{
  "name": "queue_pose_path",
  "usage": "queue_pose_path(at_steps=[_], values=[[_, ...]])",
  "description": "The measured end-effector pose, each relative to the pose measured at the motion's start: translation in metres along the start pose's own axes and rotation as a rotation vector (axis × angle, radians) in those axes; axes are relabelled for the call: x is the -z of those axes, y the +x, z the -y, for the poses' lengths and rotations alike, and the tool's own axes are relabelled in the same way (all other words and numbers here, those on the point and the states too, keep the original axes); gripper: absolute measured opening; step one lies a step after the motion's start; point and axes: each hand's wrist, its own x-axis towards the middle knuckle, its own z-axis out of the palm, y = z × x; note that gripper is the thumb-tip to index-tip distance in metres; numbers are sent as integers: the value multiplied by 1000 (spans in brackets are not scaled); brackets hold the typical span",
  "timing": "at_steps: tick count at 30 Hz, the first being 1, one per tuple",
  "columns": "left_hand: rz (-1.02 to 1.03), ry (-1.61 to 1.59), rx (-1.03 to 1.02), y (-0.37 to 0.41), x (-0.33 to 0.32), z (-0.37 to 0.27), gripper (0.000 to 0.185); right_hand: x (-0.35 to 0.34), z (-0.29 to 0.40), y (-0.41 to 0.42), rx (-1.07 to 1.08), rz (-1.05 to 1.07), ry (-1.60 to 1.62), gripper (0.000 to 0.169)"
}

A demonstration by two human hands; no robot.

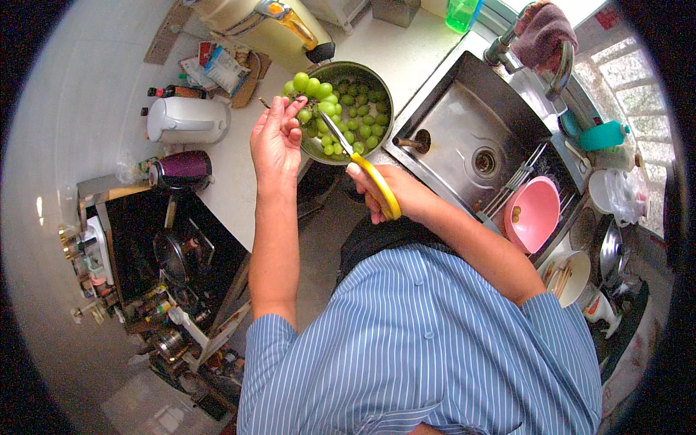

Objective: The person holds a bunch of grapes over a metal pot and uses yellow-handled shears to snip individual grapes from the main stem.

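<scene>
My left hand grips a bunch of green grapes by its brown stem, holding it over the left side of a round metal pot. Many loose green grapes lie inside the pot. In my right hand is a pair of scissors with yellow handles. Their metal blades point up and left, with the tips among the grapes of the bunch. Whether the tips touch a stalk I cannot tell.
Right of the pot is a stainless steel sink, a pink basin with a few grapes resting over its near corner. A white electric kettle and a purple kettle stand left. Behind the pot is a large cream-coloured appliance.
</scene>
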Motion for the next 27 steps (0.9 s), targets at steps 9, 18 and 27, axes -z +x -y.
queue_pose_path(at_steps=[9,18,27], values=[[23,-46,3,-2,1,0,28,-5,3,5,-76,26,182,58],[18,-45,0,-2,1,2,26,-3,1,12,-71,27,183,58],[54,-49,8,-2,2,2,28,-4,5,12,-53,8,163,58]])
